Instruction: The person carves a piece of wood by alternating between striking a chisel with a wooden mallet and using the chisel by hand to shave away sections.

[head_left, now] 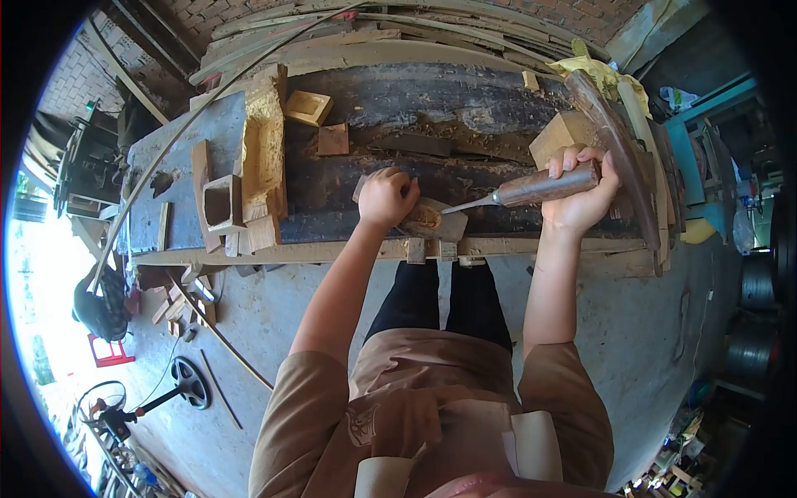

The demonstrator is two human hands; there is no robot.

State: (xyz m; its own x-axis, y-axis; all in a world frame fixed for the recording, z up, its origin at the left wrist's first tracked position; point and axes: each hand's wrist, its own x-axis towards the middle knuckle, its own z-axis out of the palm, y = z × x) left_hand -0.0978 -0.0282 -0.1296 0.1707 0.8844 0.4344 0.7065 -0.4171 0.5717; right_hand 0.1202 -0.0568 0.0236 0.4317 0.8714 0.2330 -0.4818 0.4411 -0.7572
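Observation:
My right hand (pixel 581 187) is wrapped round the dark wooden handle of a chisel (pixel 548 185). The chisel's metal blade points left, its tip at the hollow of a small wooden piece (pixel 451 222) near the bench's front edge. My left hand (pixel 388 197) is closed on the left end of that piece. Wood shows in the piece's hollow, lighter than its outside. A wooden block (pixel 563 135) stands just behind my right hand, and a long curved dark wooden piece (pixel 618 149) lies beside it.
The dark workbench (pixel 332 187) bears a long hollowed yellow block (pixel 264 153), a square hollow block (pixel 222 205), a small yellow tray-like block (pixel 307 108) and a flat brown square (pixel 334 139). Long boards (pixel 374 54) lie behind. A fan-like wheel (pixel 191 383) stands on the floor at left.

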